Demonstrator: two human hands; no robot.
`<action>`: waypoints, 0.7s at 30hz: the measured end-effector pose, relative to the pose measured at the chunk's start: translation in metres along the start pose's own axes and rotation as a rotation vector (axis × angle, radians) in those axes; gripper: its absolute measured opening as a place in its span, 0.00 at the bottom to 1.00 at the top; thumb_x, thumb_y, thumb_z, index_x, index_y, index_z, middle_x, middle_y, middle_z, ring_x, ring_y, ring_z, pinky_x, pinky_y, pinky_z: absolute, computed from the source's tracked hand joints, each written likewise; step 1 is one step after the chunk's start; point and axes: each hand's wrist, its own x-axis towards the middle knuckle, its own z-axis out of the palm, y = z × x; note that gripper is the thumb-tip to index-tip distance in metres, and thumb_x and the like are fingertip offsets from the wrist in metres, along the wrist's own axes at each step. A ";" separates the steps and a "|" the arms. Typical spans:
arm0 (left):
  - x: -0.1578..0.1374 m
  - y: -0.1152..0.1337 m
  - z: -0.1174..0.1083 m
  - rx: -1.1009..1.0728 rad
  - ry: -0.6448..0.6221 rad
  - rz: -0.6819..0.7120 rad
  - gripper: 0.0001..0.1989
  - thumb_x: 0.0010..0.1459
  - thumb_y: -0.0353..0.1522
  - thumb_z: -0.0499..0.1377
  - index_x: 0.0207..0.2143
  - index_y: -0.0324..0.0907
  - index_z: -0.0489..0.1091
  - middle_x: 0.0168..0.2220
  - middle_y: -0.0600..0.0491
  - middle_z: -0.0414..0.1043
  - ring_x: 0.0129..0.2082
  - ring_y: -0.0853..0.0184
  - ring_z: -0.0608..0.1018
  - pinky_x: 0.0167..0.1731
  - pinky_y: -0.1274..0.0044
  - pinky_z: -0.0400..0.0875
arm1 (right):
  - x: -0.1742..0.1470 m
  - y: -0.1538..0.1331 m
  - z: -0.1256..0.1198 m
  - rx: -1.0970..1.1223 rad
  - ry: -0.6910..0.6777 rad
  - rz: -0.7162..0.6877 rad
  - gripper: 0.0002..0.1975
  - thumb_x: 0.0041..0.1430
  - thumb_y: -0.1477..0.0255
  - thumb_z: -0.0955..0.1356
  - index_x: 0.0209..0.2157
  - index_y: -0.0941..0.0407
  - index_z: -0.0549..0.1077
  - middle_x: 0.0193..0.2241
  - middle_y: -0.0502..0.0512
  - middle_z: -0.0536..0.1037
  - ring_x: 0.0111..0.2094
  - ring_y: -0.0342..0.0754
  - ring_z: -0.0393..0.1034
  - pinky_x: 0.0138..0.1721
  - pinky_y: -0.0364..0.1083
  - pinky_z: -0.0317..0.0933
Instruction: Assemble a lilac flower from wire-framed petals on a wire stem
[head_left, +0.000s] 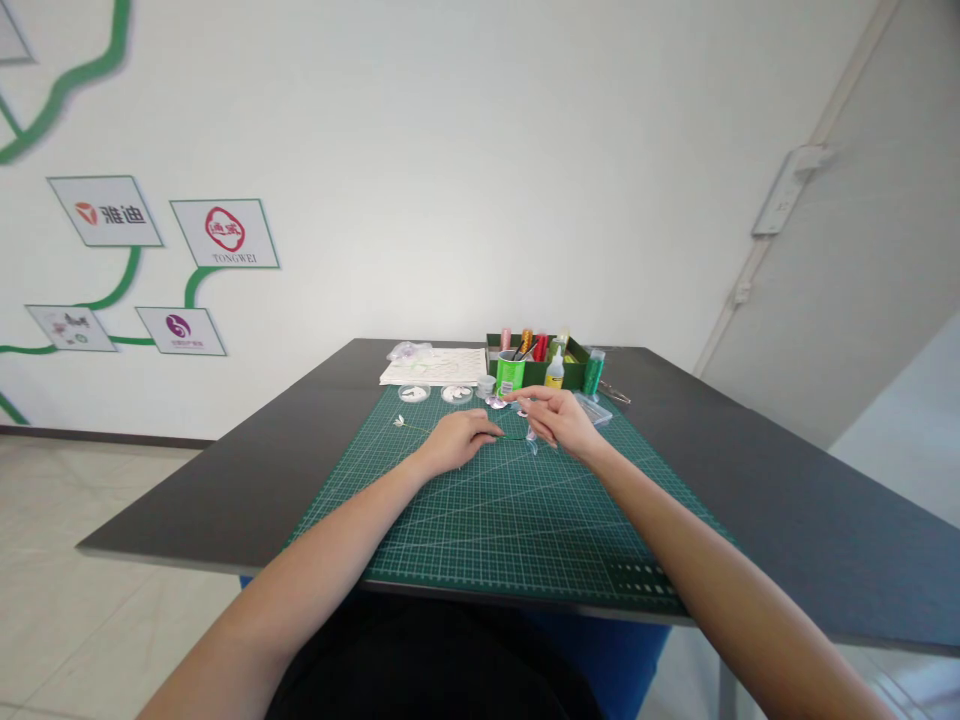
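My left hand (pixel 459 440) is closed low over the cutting mat (pixel 480 520), fingertips pinched on a thin green stem. To the left of that hand, the stem runs out to a small white flower (pixel 400 422). A short green length of it shows to the right of the fingertips. My right hand (pixel 559 418) hovers just right of there, index finger stretched to the left and the other fingers loosely bent. Beneath its fingers lies a pale, see-through piece (pixel 532 440), too small to name. Whether the fingers touch it is unclear.
Behind my hands are two shallow dishes (pixel 414 393) of white pieces, a green cup (pixel 511 374) with tools, a glue bottle (pixel 555 370) and a green box (pixel 576 372) of thread spools. White sheets (pixel 442 366) lie back left; scissors (pixel 615 394) and a clear case (pixel 592 410) sit right.
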 end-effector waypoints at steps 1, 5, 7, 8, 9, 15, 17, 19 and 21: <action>0.000 0.001 0.000 -0.014 -0.010 0.006 0.10 0.63 0.30 0.58 0.43 0.43 0.78 0.35 0.51 0.73 0.33 0.68 0.74 0.35 0.77 0.64 | 0.000 -0.001 -0.001 -0.008 0.003 -0.003 0.22 0.62 0.59 0.66 0.47 0.63 0.75 0.08 0.39 0.58 0.10 0.36 0.48 0.16 0.40 0.47; 0.001 0.005 -0.001 -0.067 -0.021 0.018 0.10 0.62 0.29 0.58 0.43 0.43 0.78 0.35 0.51 0.74 0.33 0.68 0.74 0.35 0.77 0.65 | 0.001 -0.001 -0.006 -0.017 0.000 -0.013 0.24 0.63 0.58 0.66 0.49 0.63 0.75 0.08 0.39 0.58 0.10 0.37 0.47 0.16 0.40 0.44; 0.001 0.007 -0.001 -0.087 -0.022 0.025 0.10 0.63 0.30 0.58 0.43 0.43 0.78 0.35 0.51 0.74 0.33 0.68 0.75 0.36 0.77 0.65 | 0.001 0.000 -0.008 -0.020 -0.001 -0.021 0.24 0.63 0.58 0.66 0.49 0.64 0.75 0.08 0.39 0.57 0.11 0.37 0.47 0.16 0.40 0.42; 0.001 0.007 -0.001 -0.099 -0.026 0.029 0.10 0.63 0.30 0.58 0.43 0.43 0.78 0.35 0.51 0.74 0.33 0.68 0.75 0.36 0.77 0.65 | 0.001 0.000 -0.009 -0.025 -0.004 -0.025 0.24 0.63 0.58 0.66 0.49 0.64 0.75 0.09 0.39 0.57 0.11 0.37 0.47 0.16 0.40 0.42; 0.001 0.008 -0.001 -0.112 -0.032 0.035 0.10 0.63 0.30 0.58 0.43 0.43 0.78 0.35 0.51 0.74 0.33 0.68 0.75 0.36 0.77 0.66 | 0.001 0.001 -0.011 -0.034 -0.011 -0.025 0.24 0.63 0.58 0.66 0.49 0.64 0.75 0.09 0.39 0.57 0.11 0.37 0.47 0.16 0.40 0.41; 0.001 0.013 0.000 -0.188 -0.066 0.074 0.10 0.63 0.31 0.58 0.43 0.44 0.78 0.36 0.50 0.75 0.34 0.67 0.76 0.37 0.76 0.66 | 0.001 0.006 -0.017 -0.078 -0.064 -0.025 0.24 0.63 0.58 0.65 0.51 0.62 0.74 0.09 0.40 0.57 0.11 0.37 0.47 0.16 0.41 0.43; 0.002 0.015 0.000 -0.199 -0.064 0.082 0.10 0.63 0.31 0.58 0.43 0.43 0.78 0.36 0.50 0.75 0.33 0.68 0.75 0.36 0.76 0.66 | 0.002 0.009 -0.019 -0.081 -0.060 -0.027 0.24 0.63 0.58 0.65 0.52 0.62 0.74 0.09 0.40 0.57 0.11 0.37 0.47 0.17 0.41 0.43; 0.002 0.017 -0.001 -0.214 -0.060 0.084 0.09 0.63 0.31 0.59 0.43 0.43 0.78 0.36 0.50 0.75 0.33 0.68 0.75 0.36 0.77 0.66 | 0.003 0.012 -0.020 -0.075 -0.055 -0.027 0.24 0.64 0.58 0.65 0.52 0.61 0.74 0.09 0.40 0.56 0.11 0.37 0.47 0.17 0.41 0.43; 0.002 0.019 -0.002 -0.245 -0.054 0.077 0.09 0.62 0.31 0.59 0.42 0.43 0.78 0.35 0.50 0.75 0.32 0.68 0.75 0.35 0.77 0.66 | 0.004 0.015 -0.022 -0.068 -0.049 -0.025 0.24 0.64 0.59 0.65 0.53 0.61 0.73 0.09 0.40 0.57 0.11 0.37 0.47 0.17 0.41 0.43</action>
